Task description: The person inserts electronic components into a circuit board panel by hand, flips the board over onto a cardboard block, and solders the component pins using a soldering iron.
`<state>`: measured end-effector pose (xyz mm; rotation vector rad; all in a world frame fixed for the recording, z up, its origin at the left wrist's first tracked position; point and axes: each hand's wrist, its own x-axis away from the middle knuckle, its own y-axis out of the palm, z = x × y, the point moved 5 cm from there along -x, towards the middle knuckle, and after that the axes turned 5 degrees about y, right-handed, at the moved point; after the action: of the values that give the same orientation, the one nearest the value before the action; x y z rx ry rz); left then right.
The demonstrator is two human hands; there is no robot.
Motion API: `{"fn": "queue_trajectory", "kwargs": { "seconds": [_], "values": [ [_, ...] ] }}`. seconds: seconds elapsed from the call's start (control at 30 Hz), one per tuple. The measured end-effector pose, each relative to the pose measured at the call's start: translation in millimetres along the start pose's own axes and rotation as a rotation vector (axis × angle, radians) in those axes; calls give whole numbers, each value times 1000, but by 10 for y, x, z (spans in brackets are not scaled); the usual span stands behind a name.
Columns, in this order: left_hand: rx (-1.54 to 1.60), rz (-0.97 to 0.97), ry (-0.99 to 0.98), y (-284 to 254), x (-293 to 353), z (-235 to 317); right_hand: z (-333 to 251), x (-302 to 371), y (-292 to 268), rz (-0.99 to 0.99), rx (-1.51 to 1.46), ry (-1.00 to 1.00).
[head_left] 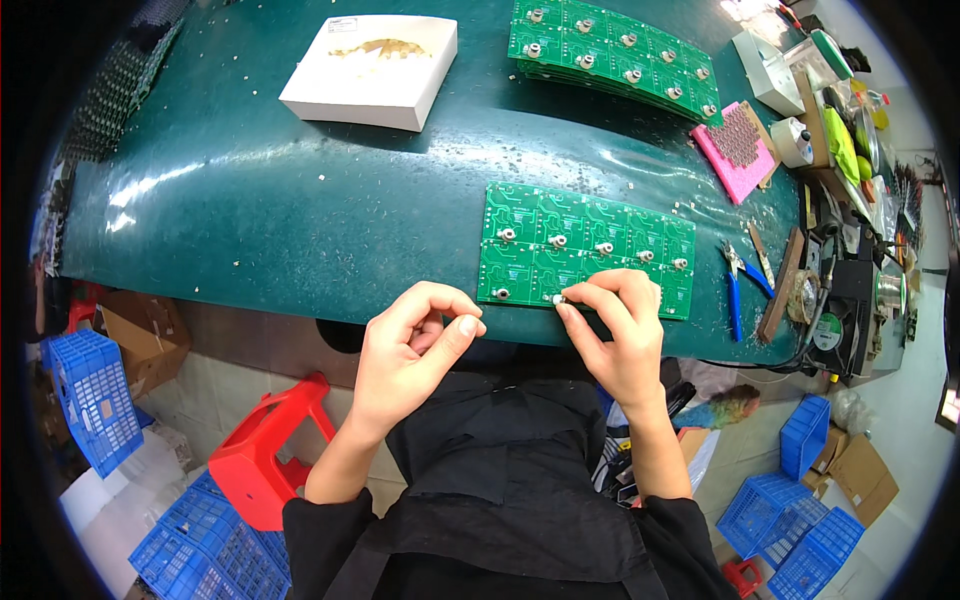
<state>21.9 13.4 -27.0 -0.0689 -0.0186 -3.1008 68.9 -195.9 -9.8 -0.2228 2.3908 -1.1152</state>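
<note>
A green circuit board panel (pixel 573 212) lies near the front edge of the table, bearing several small round silver components. At its near edge, my right hand (pixel 624 338) pinches one small silver component (pixel 557 299) between thumb and forefinger, down at the board's surface. My left hand (pixel 410 350) is to the left of the board, apart from it. Its fingers are curled in with thumb and forefinger close together, and whatever they hold, if anything, is hidden. Another component (pixel 502 294) sits at the board's near left corner.
A stack of similar green boards (pixel 600 62) lies at the far side, with a white box (pixel 375 70) left of it. To the right are blue-handled cutters (pixel 738 290), a pink foam pad (pixel 735 165) and a soldering station (pixel 835 330). A red stool (pixel 255 465) stands below the table.
</note>
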Motion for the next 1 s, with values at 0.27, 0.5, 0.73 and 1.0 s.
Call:
{"fn": "queue_trajectory", "kwargs": {
  "seconds": [0.27, 0.5, 0.73, 1.0],
  "values": [
    [-1, 5, -4, -21, 19, -4, 0, -5, -8, -5, -29, 23],
    [-25, -49, -62, -39, 36, -22, 35, 9, -3, 18, -46, 47],
    [8, 13, -1, -39, 27, -31, -62, -23, 6, -22, 60, -42],
    [-33, 69, 23, -104, -85, 71, -121, -138, -95, -135, 181, -76]
  ]
}}
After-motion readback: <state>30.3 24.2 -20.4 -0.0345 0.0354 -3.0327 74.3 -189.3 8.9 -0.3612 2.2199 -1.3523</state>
